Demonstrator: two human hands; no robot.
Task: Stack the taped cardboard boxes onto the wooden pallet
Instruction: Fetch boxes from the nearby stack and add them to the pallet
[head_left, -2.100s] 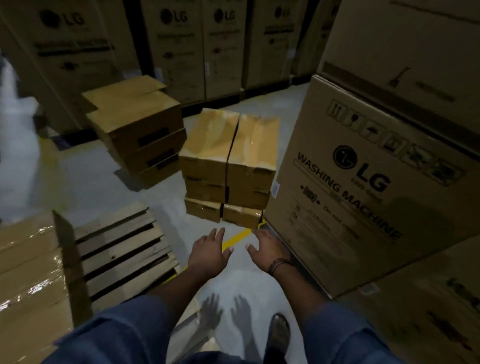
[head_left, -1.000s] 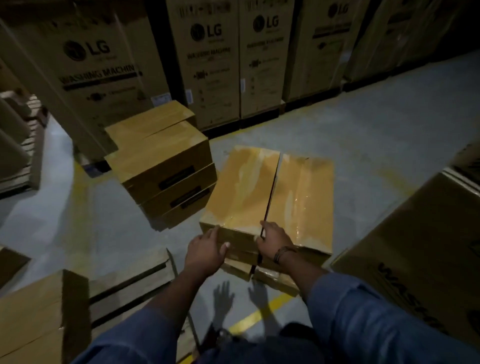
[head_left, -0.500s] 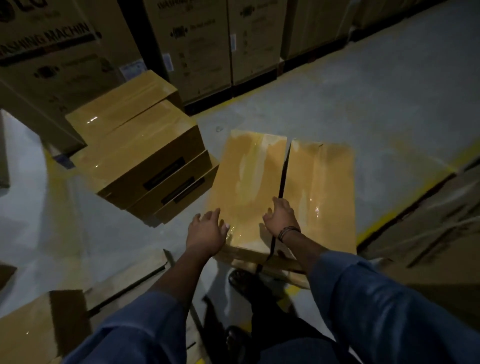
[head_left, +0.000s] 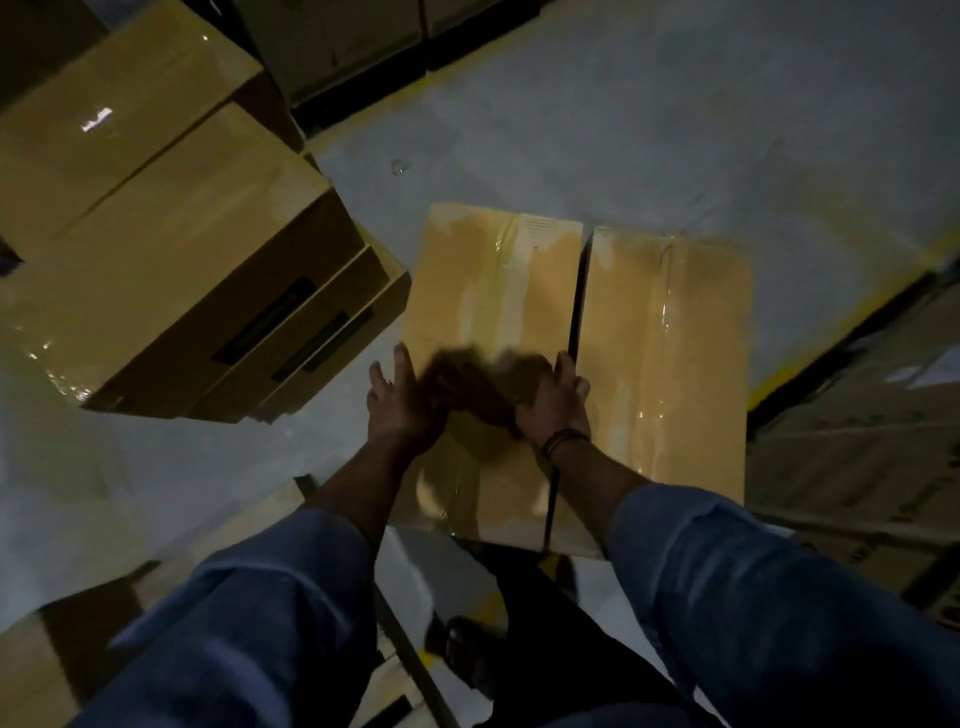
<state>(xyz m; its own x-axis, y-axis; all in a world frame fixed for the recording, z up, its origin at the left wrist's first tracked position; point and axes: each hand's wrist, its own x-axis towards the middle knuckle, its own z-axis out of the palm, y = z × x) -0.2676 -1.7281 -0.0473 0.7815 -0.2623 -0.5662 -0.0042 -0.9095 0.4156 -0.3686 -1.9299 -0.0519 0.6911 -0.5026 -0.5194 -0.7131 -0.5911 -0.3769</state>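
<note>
Grey floor (head_left: 675, 130) carries a taller box stack (head_left: 171, 270) just left of the taped box (head_left: 493, 291), with a twin box (head_left: 670, 364) just beside its right. The left hand (head_left: 402, 402) lies against that box's left edge, fingers straight. The right hand (head_left: 553, 402) hooks its fingers (head_left: 569, 371) over the box's right edge, into the gap.

**Two hands at the taped box**

Both arms reach forward and down, the forearms bare below blue sleeves (head_left: 260, 613). The left hand (head_left: 402, 402) lies with straight fingers at the left edge of the taped box (head_left: 493, 280). The right hand (head_left: 555, 400), with a band (head_left: 563, 441) on its wrist, curls its fingers over the right edge of the box.
</note>
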